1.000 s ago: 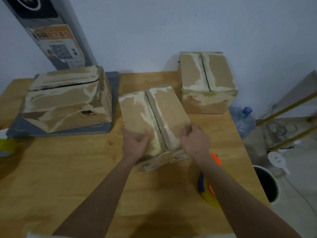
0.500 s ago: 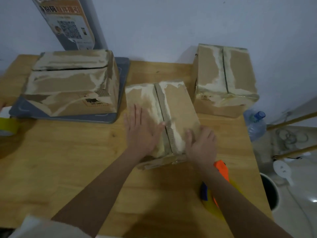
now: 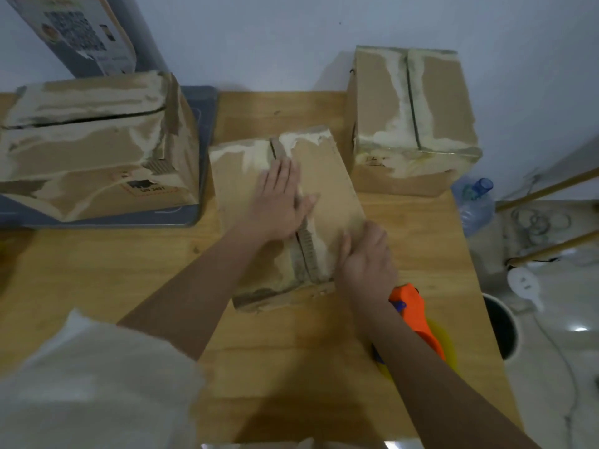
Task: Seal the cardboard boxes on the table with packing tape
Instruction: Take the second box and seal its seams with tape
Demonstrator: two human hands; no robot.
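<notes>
Since half a second ago the left hand (image 3: 278,199) has slid farther up the top of the middle box (image 3: 330,176), from its near half to about midway along the centre seam, and the right hand (image 3: 366,254) has shifted to the box's near right corner. The left hand lies flat, fingers straight and together, palm pressing the flaps just left of the seam, holding nothing. The right hand rests on the corner with fingers bent over the right edge; how firmly it grips cannot be told.

The middle box sits on the wooden table (image 3: 97,273), its flaps closed. Left of it stands a larger box (image 3: 94,147) on a grey tray (image 3: 204,124). Beyond its far right corner, just beside it, stands a third box (image 3: 411,118) at the table's back edge. Near its front right corner, partly hidden under the right forearm, lies an orange tape dispenser (image 3: 415,309) with a yellow roll.
</notes>
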